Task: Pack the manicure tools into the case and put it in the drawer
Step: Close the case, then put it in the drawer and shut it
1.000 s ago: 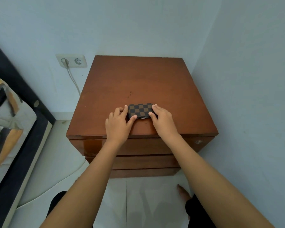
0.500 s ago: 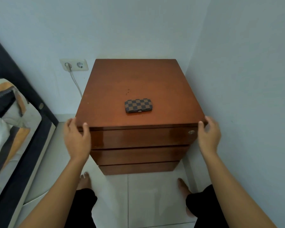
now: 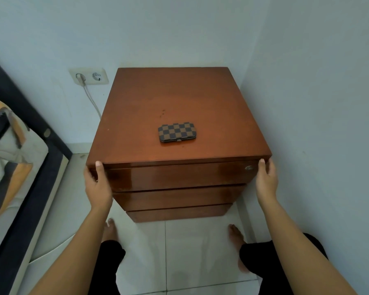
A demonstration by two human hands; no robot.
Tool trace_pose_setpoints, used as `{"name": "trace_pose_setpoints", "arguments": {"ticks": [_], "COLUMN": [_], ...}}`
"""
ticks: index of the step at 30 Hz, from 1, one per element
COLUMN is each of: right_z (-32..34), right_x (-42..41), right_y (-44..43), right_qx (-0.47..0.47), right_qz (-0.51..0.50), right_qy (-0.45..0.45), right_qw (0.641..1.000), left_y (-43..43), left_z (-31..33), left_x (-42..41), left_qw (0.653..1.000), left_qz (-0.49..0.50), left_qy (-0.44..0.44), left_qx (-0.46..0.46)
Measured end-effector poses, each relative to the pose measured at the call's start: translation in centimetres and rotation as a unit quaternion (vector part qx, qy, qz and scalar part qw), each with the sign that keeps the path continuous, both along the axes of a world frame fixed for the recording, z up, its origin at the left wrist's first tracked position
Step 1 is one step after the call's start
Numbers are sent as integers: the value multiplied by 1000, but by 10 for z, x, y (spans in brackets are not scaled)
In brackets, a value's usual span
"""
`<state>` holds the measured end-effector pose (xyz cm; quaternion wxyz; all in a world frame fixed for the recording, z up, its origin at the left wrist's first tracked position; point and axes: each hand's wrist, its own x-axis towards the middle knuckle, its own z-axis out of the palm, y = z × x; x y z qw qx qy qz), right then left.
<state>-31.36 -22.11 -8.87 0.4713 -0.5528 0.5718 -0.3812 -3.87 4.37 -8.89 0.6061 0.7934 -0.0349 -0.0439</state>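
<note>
The brown checkered manicure case (image 3: 176,132) lies closed on top of the wooden drawer cabinet (image 3: 136,116), near its front edge, with no hand on it. My left hand (image 3: 97,184) grips the left end of the top drawer (image 3: 179,176), thumb on the front. My right hand (image 3: 267,177) grips that drawer's right end, beside a small round lock (image 3: 248,168). The drawer front sits nearly flush with the cabinet. No loose tools are visible.
Two lower drawers (image 3: 179,199) are shut. A wall stands close on the right. A bed with a patterned blanket (image 3: 6,158) lies at the left. A wall socket (image 3: 88,76) with a plugged cord sits behind the cabinet. My feet rest on white floor tiles (image 3: 179,252).
Both hands left the case and moved out to the two front corners of the top drawer, closing onto its ends. The case stayed in place.
</note>
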Motion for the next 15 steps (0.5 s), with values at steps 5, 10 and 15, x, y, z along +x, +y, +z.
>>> {"name": "trace_pose_setpoints", "arguments": {"ticks": [5, 10, 15], "right_z": [5, 4, 2], "right_x": [-17, -48, -83], "right_y": [21, 57, 100], "right_qx": [-5, -15, -31], "right_qz": [-7, -16, -43], "right_qy": [5, 15, 12], "right_qw": [1000, 1000, 999], "left_y": [15, 46, 83], "left_z": [0, 4, 7], "left_x": [-19, -55, -99], "left_qw": [1000, 999, 999], "left_qz": [13, 25, 38], "left_qy": [5, 16, 8], "left_qx": [15, 16, -4]}}
